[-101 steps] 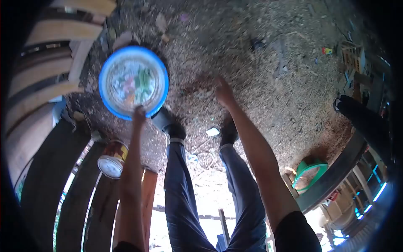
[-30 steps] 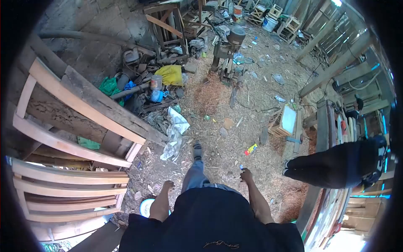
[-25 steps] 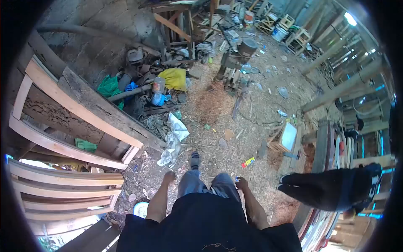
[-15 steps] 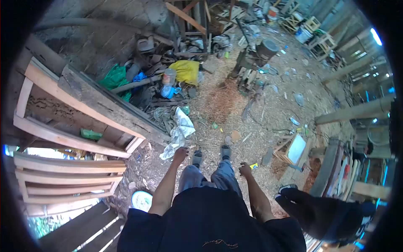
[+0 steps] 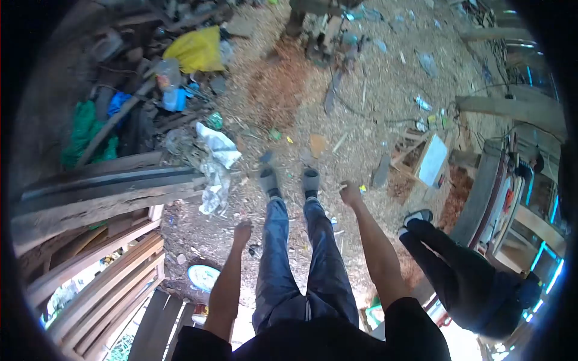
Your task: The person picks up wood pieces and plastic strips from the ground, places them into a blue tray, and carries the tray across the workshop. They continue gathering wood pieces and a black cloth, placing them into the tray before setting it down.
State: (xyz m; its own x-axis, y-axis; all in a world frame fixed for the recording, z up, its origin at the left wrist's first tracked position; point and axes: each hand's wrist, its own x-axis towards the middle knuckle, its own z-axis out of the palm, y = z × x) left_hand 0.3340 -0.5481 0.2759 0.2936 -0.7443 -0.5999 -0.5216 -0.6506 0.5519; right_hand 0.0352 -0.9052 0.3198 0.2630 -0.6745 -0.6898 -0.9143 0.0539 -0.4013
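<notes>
My left hand (image 5: 242, 233) hangs in the air at the left of my legs, nearest to the littered floor and a white round basin (image 5: 205, 278). Its fingers are small and blurred, and I see nothing held. On the other side, my right hand (image 5: 350, 194) hangs away from my body with loosely bent fingers, a little apart, and nothing visible in them. A small yellow scrap (image 5: 362, 188) shows just beside it, apparently on the floor. My jeans (image 5: 277, 246) and dark shoes (image 5: 310, 179) stand between the hands.
Slatted wooden frames (image 5: 114, 289) and a thick beam (image 5: 114, 195) lie at the left. Beyond them is a scrap heap with a yellow sack (image 5: 195, 51). A person in dark clothes (image 5: 463, 277) is at the right, near stacked boards (image 5: 481, 210). A wooden box (image 5: 430, 159) sits on the floor.
The view has tilted down and shifted, so more of my legs shows. My left hand sits lower beside my leg; my right arm reaches farther forward in view. Nothing is visibly picked up.
</notes>
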